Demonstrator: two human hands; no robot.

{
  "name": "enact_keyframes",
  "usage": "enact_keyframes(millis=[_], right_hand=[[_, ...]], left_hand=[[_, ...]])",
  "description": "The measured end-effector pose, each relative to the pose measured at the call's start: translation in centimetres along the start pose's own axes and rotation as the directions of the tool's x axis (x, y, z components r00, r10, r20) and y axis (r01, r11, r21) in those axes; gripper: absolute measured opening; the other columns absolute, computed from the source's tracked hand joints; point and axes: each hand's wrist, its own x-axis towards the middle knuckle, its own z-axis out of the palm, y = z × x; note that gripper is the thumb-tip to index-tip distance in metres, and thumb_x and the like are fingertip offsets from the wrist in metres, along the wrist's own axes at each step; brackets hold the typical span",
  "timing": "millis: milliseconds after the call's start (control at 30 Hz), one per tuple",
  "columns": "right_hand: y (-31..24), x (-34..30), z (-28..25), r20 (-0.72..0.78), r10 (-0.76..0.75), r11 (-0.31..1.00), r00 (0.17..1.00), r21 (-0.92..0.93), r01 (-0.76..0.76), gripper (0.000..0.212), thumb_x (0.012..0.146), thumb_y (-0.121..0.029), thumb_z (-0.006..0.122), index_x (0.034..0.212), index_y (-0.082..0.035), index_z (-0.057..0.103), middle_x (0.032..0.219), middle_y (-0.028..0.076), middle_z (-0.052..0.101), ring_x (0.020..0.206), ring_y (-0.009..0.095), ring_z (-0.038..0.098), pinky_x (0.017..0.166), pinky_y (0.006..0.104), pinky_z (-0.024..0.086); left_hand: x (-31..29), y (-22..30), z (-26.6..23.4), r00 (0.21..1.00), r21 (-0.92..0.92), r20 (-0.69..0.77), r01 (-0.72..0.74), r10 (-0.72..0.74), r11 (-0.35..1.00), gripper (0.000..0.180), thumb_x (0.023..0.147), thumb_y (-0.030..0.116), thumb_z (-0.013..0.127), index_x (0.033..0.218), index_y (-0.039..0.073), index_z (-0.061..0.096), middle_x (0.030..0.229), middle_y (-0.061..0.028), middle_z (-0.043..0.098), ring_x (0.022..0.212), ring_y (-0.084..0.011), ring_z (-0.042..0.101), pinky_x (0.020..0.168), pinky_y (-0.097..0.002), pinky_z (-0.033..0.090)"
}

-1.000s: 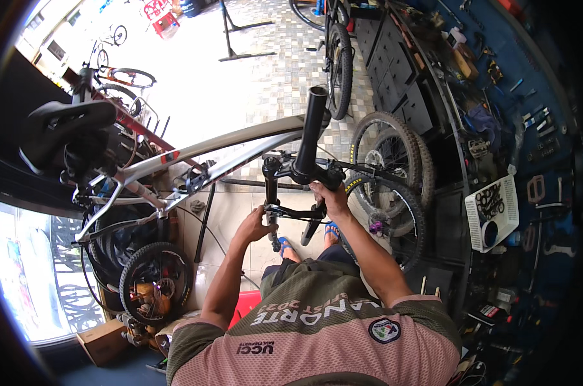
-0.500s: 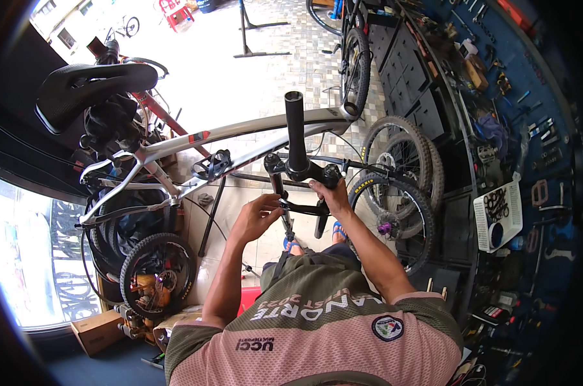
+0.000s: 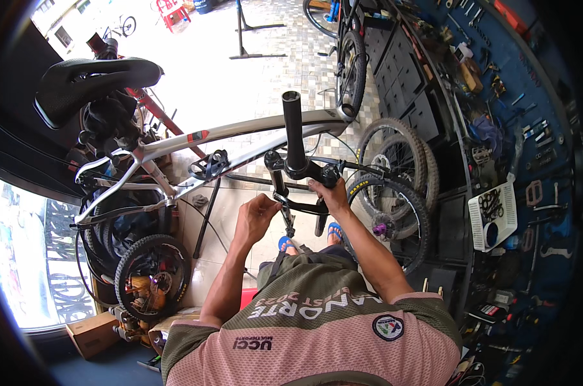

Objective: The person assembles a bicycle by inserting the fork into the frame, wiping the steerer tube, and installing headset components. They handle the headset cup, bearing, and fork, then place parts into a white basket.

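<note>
My right hand (image 3: 332, 195) is wrapped around the crown of the black suspension fork (image 3: 296, 168), fingers curled tight over its right shoulder, holding it upright in front of me. My left hand (image 3: 256, 215) is narrowed to a pinch at the fork's left leg, fingertips meeting on something small just below the crown; what it grips is too small to tell. The fork's steerer tube (image 3: 292, 128) points straight up and away from me, its open end at the top, and the two legs hang down toward my feet in blue sandals (image 3: 333, 229) on the tiled floor (image 3: 265, 77). Just behind the fork lies the silver bike frame (image 3: 240, 138), running left to right, with a black pedal (image 3: 209, 166) near its middle and a black saddle (image 3: 92, 80) up at the far left. To my right, knobby wheels (image 3: 394, 186) lean together beside the dark drawer cabinet (image 3: 410, 96). Further right, the blue tool wall (image 3: 510, 77) carries hanging tools, with a white tray (image 3: 494, 215) against it. Down at my left, a small wheel (image 3: 151, 276) stands by a cardboard box (image 3: 92, 331).
</note>
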Motion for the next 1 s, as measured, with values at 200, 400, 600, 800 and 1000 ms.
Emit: enact_keyframes(millis=[200,400,600,800,1000], right_hand=[[-1.0,-0.4,0.3,0.005,-0.003,1.0,1.0,-0.01,0.003,0.027,0.088,-0.023,0.09,0.075,-0.008,0.071,0.065,-0.004,0.063,0.059,0.006,0.054,0.057,0.0284,0.041],[-0.6,-0.6,0.3,0.038,0.001,1.0,0.999,-0.024,0.0,0.025,0.089,-0.022,0.089,0.078,-0.006,0.073,0.068,-0.005,0.064,0.062,0.006,0.054,0.059,0.0288,0.041],[-1.9,-1.3,1.5,0.097,-0.066,0.998,0.993,0.003,0.066,0.023,0.088,-0.019,0.088,0.078,-0.008,0.071,0.069,-0.005,0.066,0.062,0.005,0.057,0.057,0.0267,0.041],[-1.9,-1.7,1.6,0.209,-0.07,0.998,0.975,0.008,0.07,0.014,0.085,-0.005,0.084,0.097,-0.002,0.078,0.087,0.001,0.077,0.082,0.007,0.068,0.077,0.028,0.055],[-3.1,-2.3,1.9,0.247,-0.091,0.996,0.965,0.029,0.087,0.014,0.083,-0.004,0.086,0.092,-0.005,0.075,0.084,-0.003,0.073,0.078,0.006,0.063,0.073,0.0279,0.052]], left_hand=[[-0.9,0.9,0.1,0.997,-0.154,0.037,0.07,-0.065,0.986,0.051,0.114,0.044,0.054,0.11,-0.002,0.075,0.086,-0.0091,0.075,0.078,-0.0126,0.069,0.072,-0.0332,0.056],[-0.6,0.5,1.0,0.981,-0.094,0.033,-0.185,0.189,0.978,0.03,0.11,0.027,0.065,0.116,0.0,0.075,0.091,-0.009,0.078,0.079,-0.012,0.07,0.073,-0.031,0.057],[2.0,-0.9,2.7,0.972,-0.083,0.067,-0.219,0.225,0.972,0.035,0.103,0.008,0.063,0.137,0.001,0.06,0.1,-0.0143,0.078,0.081,-0.0201,0.074,0.068,-0.0357,0.058],[6.6,1.7,2.3,0.816,0.209,0.182,-0.577,0.548,0.789,0.087,0.091,-0.006,0.056,0.17,0.004,0.02,0.135,-0.0225,0.066,0.118,-0.0409,0.07,0.105,-0.0483,0.053],[13.5,3.6,5.7,0.98,-0.453,-0.048,-0.193,0.193,0.87,0.04,0.113,0.017,0.057,0.15,0.004,0.051,0.103,-0.0093,0.076,0.086,-0.0123,0.07,0.073,-0.0278,0.058]])
